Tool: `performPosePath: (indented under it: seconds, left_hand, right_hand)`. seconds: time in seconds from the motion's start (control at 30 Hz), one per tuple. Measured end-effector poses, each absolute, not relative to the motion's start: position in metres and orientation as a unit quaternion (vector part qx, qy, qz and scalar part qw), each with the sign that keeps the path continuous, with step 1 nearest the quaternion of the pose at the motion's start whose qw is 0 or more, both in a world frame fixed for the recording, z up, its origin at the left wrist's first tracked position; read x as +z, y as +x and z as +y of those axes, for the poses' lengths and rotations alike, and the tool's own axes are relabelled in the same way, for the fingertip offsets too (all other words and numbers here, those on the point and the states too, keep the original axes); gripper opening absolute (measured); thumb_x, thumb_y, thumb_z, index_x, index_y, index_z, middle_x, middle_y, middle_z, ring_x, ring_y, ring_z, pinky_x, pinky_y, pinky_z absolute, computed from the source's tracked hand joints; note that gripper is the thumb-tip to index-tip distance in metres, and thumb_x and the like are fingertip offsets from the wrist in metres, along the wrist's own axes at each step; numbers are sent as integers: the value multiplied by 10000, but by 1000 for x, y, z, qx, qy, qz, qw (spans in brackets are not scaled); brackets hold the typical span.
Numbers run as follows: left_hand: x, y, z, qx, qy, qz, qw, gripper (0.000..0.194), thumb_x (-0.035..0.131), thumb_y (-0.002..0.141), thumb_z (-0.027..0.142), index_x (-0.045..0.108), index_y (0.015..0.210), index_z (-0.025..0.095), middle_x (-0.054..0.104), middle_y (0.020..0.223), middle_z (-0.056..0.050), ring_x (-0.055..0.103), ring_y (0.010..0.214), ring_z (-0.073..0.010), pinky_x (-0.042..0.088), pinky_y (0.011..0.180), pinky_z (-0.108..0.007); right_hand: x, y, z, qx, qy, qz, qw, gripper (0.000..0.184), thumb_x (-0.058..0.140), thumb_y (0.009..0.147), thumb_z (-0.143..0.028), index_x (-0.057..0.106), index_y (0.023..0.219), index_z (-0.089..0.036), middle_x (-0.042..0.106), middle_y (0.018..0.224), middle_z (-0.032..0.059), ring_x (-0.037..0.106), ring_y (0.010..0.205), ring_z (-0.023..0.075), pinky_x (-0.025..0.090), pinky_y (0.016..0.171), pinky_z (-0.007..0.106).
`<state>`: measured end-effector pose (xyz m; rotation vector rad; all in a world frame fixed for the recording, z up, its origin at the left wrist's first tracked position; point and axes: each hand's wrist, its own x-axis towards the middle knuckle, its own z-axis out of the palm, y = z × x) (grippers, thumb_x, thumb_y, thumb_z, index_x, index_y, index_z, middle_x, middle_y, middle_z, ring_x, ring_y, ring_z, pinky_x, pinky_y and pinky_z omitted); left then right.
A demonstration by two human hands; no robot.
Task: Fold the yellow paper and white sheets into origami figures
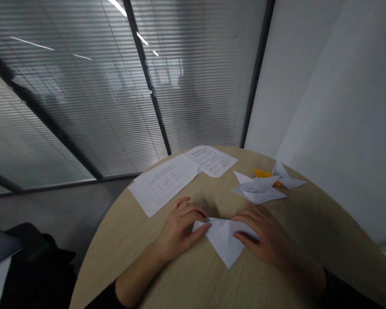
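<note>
A folded white sheet of paper (227, 242) lies before me with one corner pointing toward me and its straight edge away. My left hand (183, 225) pinches its left end between thumb and fingers. On the opposite end, my right hand (259, 231) grips the paper the same way, thumb in front and fingers behind. Creases run through the paper's middle. Part of each end is hidden under my fingers.
Folded white paper shapes (259, 191) and a yellow folded paper (262, 173) sit at the back right of the round wooden table (116, 253). Printed sheets (167, 180) lie at the back left. Glass panels with blinds (199, 86) stand behind. A black chair-like object (41, 266) is at lower left.
</note>
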<state>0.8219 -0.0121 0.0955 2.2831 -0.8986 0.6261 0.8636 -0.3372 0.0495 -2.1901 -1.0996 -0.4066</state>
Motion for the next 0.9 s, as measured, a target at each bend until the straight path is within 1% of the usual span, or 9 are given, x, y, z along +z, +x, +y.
performPosePath:
  seconds: [0.1, 0.2, 0.3, 0.43, 0.6, 0.73, 0.8, 0.83, 0.9]
  left_hand:
    - [95, 819, -15, 259, 859, -339, 282, 28, 790, 1129, 265, 765, 1127, 278, 885, 1173, -12, 836, 1023, -203, 471, 1282, -533]
    - [95, 817, -20, 262, 852, -339, 300, 39, 781, 1128, 245, 775, 1140, 282, 885, 1169, -22, 833, 1037, -215, 482, 1282, -554]
    - [96, 816, -26, 239, 826, -333, 387, 24, 801, 1120, 258, 783, 1135, 263, 864, 1148, -50, 818, 1068, -227, 554, 1191, -515]
    - [96, 815, -31, 160, 784, -293, 523, 140, 801, 1136, 362, 791, 1153, 223, 813, 1164, -108, 786, 1101, -251, 630, 980, -412]
    - [92, 813, -32, 84, 762, -278, 579, 310, 810, 1130, 489, 786, 1270, 213, 790, 1177, -113, 759, 1104, -257, 598, 971, -404]
    - [94, 811, -33, 36, 744, -307, 593, 349, 823, 1117, 534, 798, 1271, 221, 774, 1240, -124, 752, 1156, -271, 590, 1031, -432]
    - [95, 811, -33, 18, 732, -331, 595, 439, 829, 1095, 613, 802, 1317, 235, 761, 1302, -140, 742, 1219, -300, 584, 1077, -467]
    - [96, 811, -32, 6, 726, -340, 598, 512, 795, 1095, 684, 801, 1353, 241, 754, 1337, -153, 732, 1259, -321, 577, 1107, -494]
    - [94, 813, -30, -21, 711, -350, 610, 705, 632, 1105, 851, 797, 1419, 241, 738, 1409, -185, 705, 1323, -366, 560, 1154, -546]
  right_hand:
    - [51, 862, -328, -181, -837, -406, 319, 287, 769, 1077, -225, 762, 1351, -308, 832, 1185, 69, 745, 1181, 334, 558, 1169, 614]
    - [52, 862, -322, -199, -839, -391, 321, 178, 767, 1091, -228, 802, 1245, -309, 796, 1126, 82, 731, 1145, 331, 599, 1062, 554]
    - [54, 864, -318, -204, -834, -388, 337, 93, 740, 1114, -223, 801, 1110, -293, 765, 1036, 76, 724, 1044, 304, 600, 945, 486]
    - [59, 866, -316, -189, -823, -409, 346, 122, 720, 1119, -207, 761, 1034, -284, 769, 949, 44, 723, 973, 283, 581, 914, 467]
    - [62, 864, -317, -190, -813, -407, 371, 158, 695, 1128, -200, 737, 1012, -300, 794, 938, 22, 746, 947, 273, 572, 1045, 537]
    - [61, 861, -318, -192, -808, -401, 386, 160, 715, 1117, -200, 750, 1012, -315, 807, 921, 6, 779, 918, 262, 556, 1141, 569]
    - [62, 860, -318, -196, -803, -401, 394, 157, 718, 1117, -203, 748, 1016, -320, 813, 913, -4, 789, 895, 253, 558, 1166, 568]
    - [62, 859, -318, -197, -801, -400, 399, 155, 716, 1118, -204, 743, 1021, -321, 817, 913, -8, 793, 886, 249, 560, 1178, 566]
    - [63, 858, -319, -201, -796, -392, 414, 155, 705, 1119, -200, 729, 1024, -319, 822, 917, -11, 797, 872, 241, 571, 1190, 560]
